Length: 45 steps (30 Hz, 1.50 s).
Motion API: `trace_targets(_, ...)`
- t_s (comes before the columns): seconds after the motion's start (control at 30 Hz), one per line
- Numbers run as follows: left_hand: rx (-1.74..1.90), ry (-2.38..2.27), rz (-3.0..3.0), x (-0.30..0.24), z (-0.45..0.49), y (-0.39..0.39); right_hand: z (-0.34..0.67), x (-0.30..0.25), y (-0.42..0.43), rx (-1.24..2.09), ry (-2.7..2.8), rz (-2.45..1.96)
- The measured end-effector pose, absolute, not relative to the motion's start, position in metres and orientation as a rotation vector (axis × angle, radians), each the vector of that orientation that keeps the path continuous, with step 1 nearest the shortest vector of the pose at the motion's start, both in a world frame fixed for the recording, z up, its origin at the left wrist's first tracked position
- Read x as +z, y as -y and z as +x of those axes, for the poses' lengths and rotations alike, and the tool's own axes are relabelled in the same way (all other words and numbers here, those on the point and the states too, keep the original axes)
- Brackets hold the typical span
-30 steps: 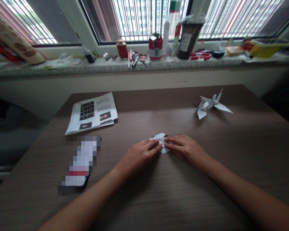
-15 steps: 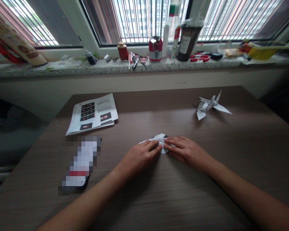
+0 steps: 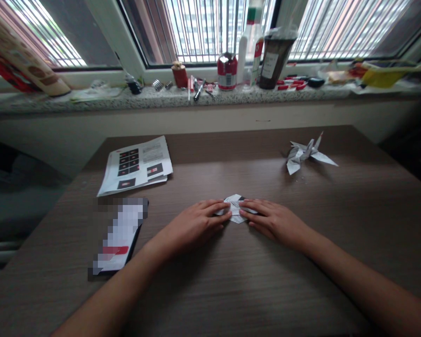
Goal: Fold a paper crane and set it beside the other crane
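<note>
A small folded piece of white printed paper (image 3: 235, 210) lies flat on the brown wooden table (image 3: 231, 281), in the middle. My left hand (image 3: 192, 224) rests on its left side with the fingers stretched out and pressed flat on the paper. My right hand (image 3: 270, 219) lies on its right side, fingers also extended and pressing down. Only the middle of the paper shows between the fingertips.
A finished paper crane (image 3: 307, 153) stands at the table's far right. Printed sheets (image 3: 136, 164) lie at the far left, with a phone (image 3: 121, 234) in front of them. The stone window sill (image 3: 91, 100) holds a can (image 3: 226, 70), bottles, pens and small items.
My left hand has slid a little to the left and flattened on the paper. The right hand stays pressed on the paper's right side.
</note>
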<state>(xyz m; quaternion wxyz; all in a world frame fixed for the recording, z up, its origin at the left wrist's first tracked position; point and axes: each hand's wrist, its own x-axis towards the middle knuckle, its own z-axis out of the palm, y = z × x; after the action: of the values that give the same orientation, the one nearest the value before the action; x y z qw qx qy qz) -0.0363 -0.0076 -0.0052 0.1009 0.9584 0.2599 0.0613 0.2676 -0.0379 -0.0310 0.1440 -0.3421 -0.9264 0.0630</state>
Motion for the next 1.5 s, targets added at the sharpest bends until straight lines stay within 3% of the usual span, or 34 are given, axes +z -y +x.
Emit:
trace_targets(0.5,0.247,-0.786,2.76,0.005,-0.05,0.002,0.268,-0.035,0.036,0.11,2.68,-0.979)
trace_targets(0.73,0.221,-0.564,2.802,0.009,-0.036,0.009,0.271,-0.031,0.031,-0.004,2.657,-1.056)
trace_targets(1.5,0.179,-0.657,2.719,0.002,-0.021,0.019,0.28,-0.042,0.011,0.089,2.545,-1.295)
